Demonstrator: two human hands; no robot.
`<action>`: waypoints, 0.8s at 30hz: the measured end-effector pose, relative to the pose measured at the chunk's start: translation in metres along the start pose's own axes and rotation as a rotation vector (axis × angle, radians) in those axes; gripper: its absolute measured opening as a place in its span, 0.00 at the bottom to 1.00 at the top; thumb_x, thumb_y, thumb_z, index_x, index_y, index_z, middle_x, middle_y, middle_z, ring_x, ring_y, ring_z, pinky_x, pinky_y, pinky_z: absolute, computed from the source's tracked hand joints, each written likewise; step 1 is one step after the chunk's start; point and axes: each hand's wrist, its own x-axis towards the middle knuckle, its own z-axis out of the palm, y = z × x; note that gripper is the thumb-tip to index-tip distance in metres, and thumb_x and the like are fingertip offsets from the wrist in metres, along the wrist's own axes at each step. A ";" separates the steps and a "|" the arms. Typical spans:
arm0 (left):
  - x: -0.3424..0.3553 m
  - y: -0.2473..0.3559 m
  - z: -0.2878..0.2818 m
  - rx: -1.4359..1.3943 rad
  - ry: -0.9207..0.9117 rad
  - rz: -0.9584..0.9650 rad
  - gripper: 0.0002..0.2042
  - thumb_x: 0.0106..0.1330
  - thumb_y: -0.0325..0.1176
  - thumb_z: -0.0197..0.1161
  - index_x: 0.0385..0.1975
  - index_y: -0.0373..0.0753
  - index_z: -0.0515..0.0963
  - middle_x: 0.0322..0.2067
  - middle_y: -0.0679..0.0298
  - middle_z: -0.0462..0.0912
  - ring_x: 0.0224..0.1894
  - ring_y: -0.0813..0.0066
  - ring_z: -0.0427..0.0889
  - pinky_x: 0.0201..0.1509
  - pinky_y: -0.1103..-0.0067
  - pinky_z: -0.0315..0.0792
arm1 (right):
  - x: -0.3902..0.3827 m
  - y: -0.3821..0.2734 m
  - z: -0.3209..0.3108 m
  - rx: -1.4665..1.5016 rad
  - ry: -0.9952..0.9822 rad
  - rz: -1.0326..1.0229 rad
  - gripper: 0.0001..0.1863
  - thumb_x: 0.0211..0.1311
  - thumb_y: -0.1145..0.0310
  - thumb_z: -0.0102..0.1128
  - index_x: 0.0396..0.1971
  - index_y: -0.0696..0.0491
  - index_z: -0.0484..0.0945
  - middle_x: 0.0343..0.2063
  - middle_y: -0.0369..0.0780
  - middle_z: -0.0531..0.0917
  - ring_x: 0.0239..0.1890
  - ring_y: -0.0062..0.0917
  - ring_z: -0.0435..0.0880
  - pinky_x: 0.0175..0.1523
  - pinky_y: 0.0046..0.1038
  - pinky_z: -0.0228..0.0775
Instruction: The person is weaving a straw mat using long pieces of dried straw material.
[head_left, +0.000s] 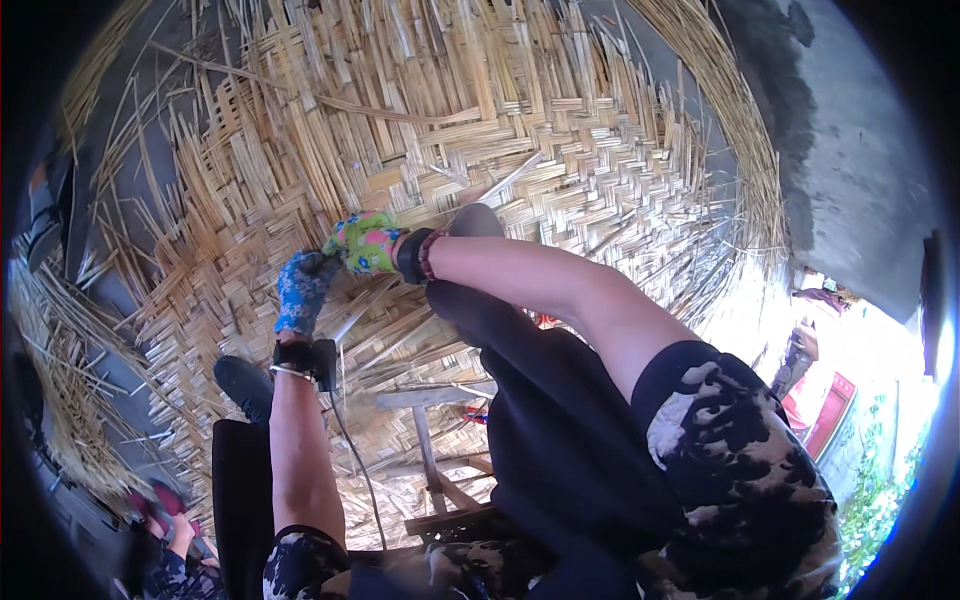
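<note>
A large mat (600,170) woven from flat, split reed strips spreads under both my hands. My left hand (303,292), in a blue floral glove with dark fingertips, reaches to the weave with its fingers bent and pressed together. Touching it, my right hand (365,243) in a green glove with pink and blue flowers is closed low over the strips. What the fingers hold is hidden between the gloves. Long unwoven strips (330,120) run away from the hands toward the far side. A pale loose strip (515,175) lies on the woven part to the right.
Loose reed ends fringe the mat's sides. A dark shoe (243,385) rests on the mat beside my left forearm. A wooden stool frame (428,445) stands below me, with a black cable (352,450) nearby. Another person's hand (181,532) shows at lower left; a grey wall (850,130) is at right.
</note>
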 end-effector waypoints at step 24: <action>-0.051 -0.065 -0.036 -0.486 0.472 -0.359 0.10 0.56 0.35 0.59 0.31 0.34 0.77 0.22 0.68 0.78 0.25 0.85 0.71 0.32 0.84 0.67 | -0.006 0.052 0.041 0.005 -0.290 -0.108 0.12 0.53 0.63 0.49 0.33 0.54 0.74 0.30 0.37 0.77 0.30 0.27 0.75 0.34 0.26 0.66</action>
